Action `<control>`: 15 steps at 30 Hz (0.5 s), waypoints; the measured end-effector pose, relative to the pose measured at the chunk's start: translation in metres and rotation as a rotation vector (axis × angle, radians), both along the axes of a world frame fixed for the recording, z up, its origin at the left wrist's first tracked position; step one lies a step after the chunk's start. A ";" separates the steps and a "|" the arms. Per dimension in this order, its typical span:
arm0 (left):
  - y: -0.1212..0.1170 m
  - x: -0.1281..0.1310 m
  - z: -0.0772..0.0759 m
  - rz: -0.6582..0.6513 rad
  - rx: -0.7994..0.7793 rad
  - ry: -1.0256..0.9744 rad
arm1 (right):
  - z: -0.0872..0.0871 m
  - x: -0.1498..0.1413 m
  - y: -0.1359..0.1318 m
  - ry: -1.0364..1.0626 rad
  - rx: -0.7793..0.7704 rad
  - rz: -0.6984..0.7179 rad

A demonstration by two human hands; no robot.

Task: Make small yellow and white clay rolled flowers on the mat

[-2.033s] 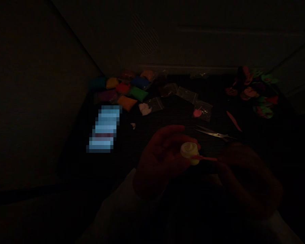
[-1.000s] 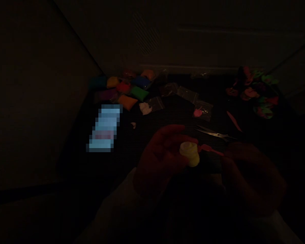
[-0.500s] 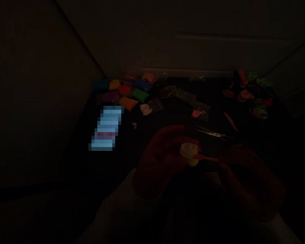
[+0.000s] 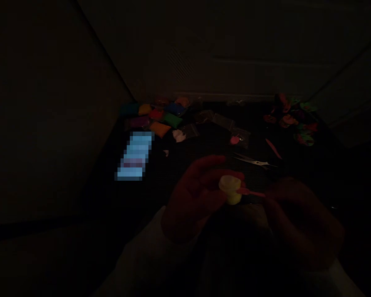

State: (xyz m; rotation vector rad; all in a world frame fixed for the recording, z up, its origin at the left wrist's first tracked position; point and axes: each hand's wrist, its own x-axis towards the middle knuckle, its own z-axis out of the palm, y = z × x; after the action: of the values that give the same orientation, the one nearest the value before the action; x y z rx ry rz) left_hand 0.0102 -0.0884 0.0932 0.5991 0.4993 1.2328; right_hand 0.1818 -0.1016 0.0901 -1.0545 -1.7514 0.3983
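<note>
In dim light, my left hand [image 4: 198,198] holds a small pale yellow cup-shaped piece [image 4: 230,190], possibly modelling clay, between thumb and fingers. Its top edge faces up and shows a paler rim. My right hand [image 4: 306,222] grips a thin pink modelling tool [image 4: 253,193]. The tool's flattened tip rests against the right side of the yellow piece, or just in front of it. The fingers of my right hand are mostly lost in shadow. Beyond my hands lie scissors [image 4: 256,162] with their blades a little apart, and a second pink tool [image 4: 273,148].
A lit phone [image 4: 135,156] with a blurred screen lies on the dark table at left. Several coloured packets [image 4: 159,129] are piled behind it. Clear bags [image 4: 222,121], a whitish lump [image 4: 179,135] and a pink piece [image 4: 234,140] lie mid-table. Colourful flower-like pieces [image 4: 289,121] sit back right.
The view has shifted slightly, so the table things appear a little lower and nearer each other. The yellow piece seems tilted slightly in my left hand; the pink tool stays at its side.
</note>
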 end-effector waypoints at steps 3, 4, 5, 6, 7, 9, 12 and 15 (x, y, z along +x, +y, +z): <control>-0.005 0.000 0.003 -0.017 0.019 -0.026 | 0.003 0.002 -0.005 -0.030 0.018 -0.008; -0.007 0.001 0.004 -0.023 0.034 -0.040 | 0.005 0.002 -0.007 -0.040 0.021 -0.013; -0.009 0.001 0.005 -0.029 0.050 -0.053 | 0.006 0.003 -0.009 -0.049 0.025 -0.015; -0.011 0.001 0.005 -0.036 0.062 -0.064 | 0.007 0.004 -0.011 -0.051 0.030 -0.016; -0.013 0.001 0.006 -0.046 0.071 -0.073 | 0.007 0.005 -0.013 -0.049 0.041 -0.019; -0.017 0.001 0.008 -0.051 0.090 -0.084 | 0.008 0.008 -0.018 -0.055 0.068 -0.008; -0.024 0.002 0.011 -0.017 0.112 -0.070 | 0.010 0.011 -0.026 -0.031 0.083 -0.016; -0.031 0.002 0.016 0.018 0.130 -0.035 | 0.016 0.011 -0.034 0.003 0.142 -0.026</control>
State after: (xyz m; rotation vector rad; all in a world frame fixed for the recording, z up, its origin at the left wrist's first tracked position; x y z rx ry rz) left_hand 0.0120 -0.1198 0.1092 0.6833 0.3977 1.2978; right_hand 0.1925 -0.1353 0.1058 -0.9738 -1.7351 0.2546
